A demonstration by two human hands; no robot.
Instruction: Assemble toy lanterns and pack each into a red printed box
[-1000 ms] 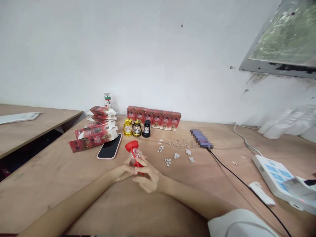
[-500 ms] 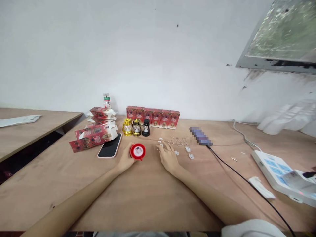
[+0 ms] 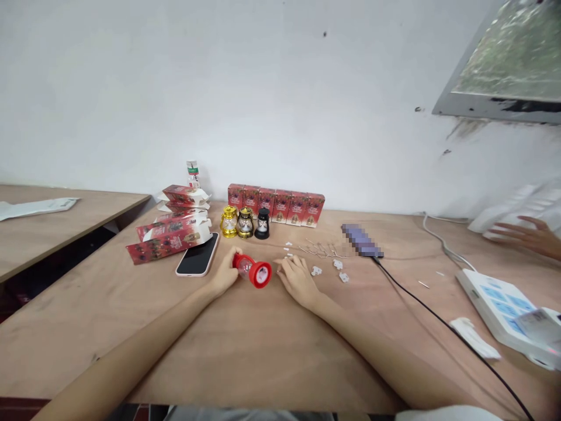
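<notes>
My left hand (image 3: 227,272) is closed round a small red lantern (image 3: 246,268), gripping its top end. The lantern lies tilted on its side in the air or just on the table, which I cannot tell, with its round base facing me and to the right. Right of that base, my right hand (image 3: 298,282) rests on the table, fingers stretched out and a little apart. By its fingertips lie small white plastic pieces (image 3: 316,271) and thin wire-like pieces (image 3: 322,248). Behind the left hand stand a gold lantern (image 3: 228,222), a bronze lantern (image 3: 245,223) and a black lantern (image 3: 262,224).
Red boxes (image 3: 283,206) stand in a row by the wall. Opened boxes (image 3: 170,241) lie left, beside a phone (image 3: 198,257). A purple phone (image 3: 362,240) with a black cable and a power strip (image 3: 504,310) are right. Another person's hand (image 3: 526,234) reaches in.
My left hand has turned the red lantern, so its side now shows and its base points right. Another person's hand has come in at the right edge. The view has shifted slightly.
</notes>
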